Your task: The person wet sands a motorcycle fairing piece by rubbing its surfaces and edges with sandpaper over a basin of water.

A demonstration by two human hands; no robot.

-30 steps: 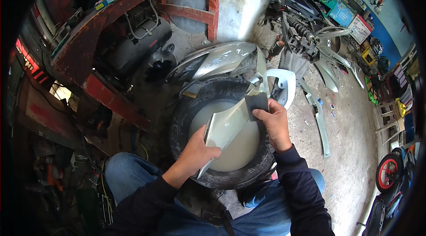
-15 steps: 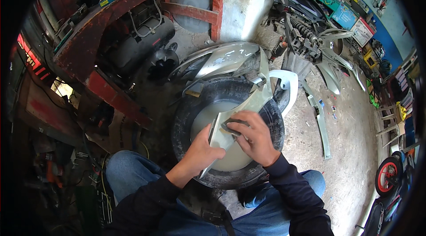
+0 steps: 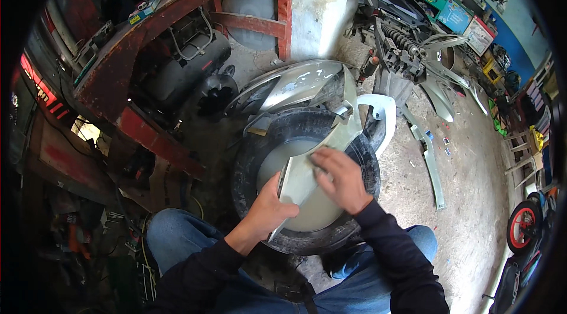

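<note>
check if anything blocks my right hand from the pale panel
Nothing visible does: the right hand lies over the panel, above the black tub, while the left hand grips the panel's near end. Whether anything thin sits beneath the right hand is hidden.

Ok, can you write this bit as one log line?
left hand: grip on pale panel | right hand: fingers against panel's face | below: black tub, cloudy liquid inside

A dark tank (image 3: 184, 65) lies beneath a red bench (image 3: 248, 23), left of a spring (image 3: 396, 36).
</note>
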